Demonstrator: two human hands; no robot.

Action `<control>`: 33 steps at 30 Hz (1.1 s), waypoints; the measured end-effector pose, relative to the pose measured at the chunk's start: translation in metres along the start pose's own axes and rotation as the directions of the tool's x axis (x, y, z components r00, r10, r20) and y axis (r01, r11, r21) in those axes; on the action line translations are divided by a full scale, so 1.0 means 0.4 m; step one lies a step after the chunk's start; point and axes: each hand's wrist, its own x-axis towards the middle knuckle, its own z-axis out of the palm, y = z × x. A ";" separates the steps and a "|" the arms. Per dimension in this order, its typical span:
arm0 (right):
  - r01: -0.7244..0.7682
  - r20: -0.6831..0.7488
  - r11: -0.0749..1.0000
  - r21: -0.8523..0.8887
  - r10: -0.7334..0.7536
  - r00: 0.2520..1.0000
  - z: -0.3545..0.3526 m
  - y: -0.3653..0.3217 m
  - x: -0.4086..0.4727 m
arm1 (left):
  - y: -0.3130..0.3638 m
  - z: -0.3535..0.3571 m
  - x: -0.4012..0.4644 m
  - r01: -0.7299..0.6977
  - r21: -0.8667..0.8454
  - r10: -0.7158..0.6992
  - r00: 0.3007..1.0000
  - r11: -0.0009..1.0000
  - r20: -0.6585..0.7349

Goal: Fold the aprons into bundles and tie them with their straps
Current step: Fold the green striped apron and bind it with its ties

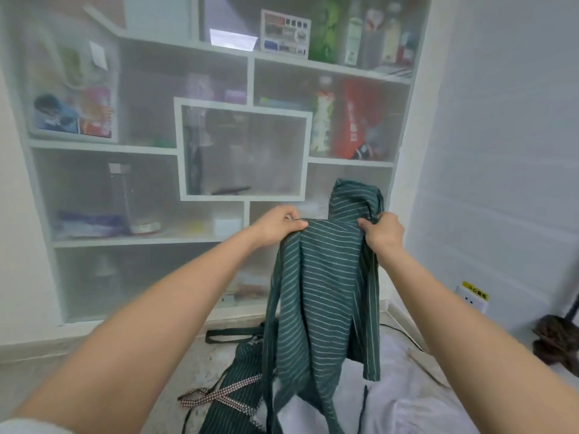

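Note:
A dark green apron with thin white stripes hangs in the air in front of me. My left hand pinches its top edge on the left, and my right hand grips the top edge on the right. A flap of the cloth stands up behind my right hand. The apron's straps dangle down on both sides. A second striped apron with a checked ribbon trim lies on the floor below, its dark strap looped beside it.
A white wall shelf full of bottles, boxes and bags fills the background. A white cloth lies on the floor at lower right. A wall socket and a dark brush-like thing are at the right.

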 end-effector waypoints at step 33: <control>0.116 0.301 0.973 0.199 -0.173 0.938 0.067 -0.249 -0.023 | 0.121 -0.201 0.017 0.029 0.344 0.115 0.913 0.938 -0.392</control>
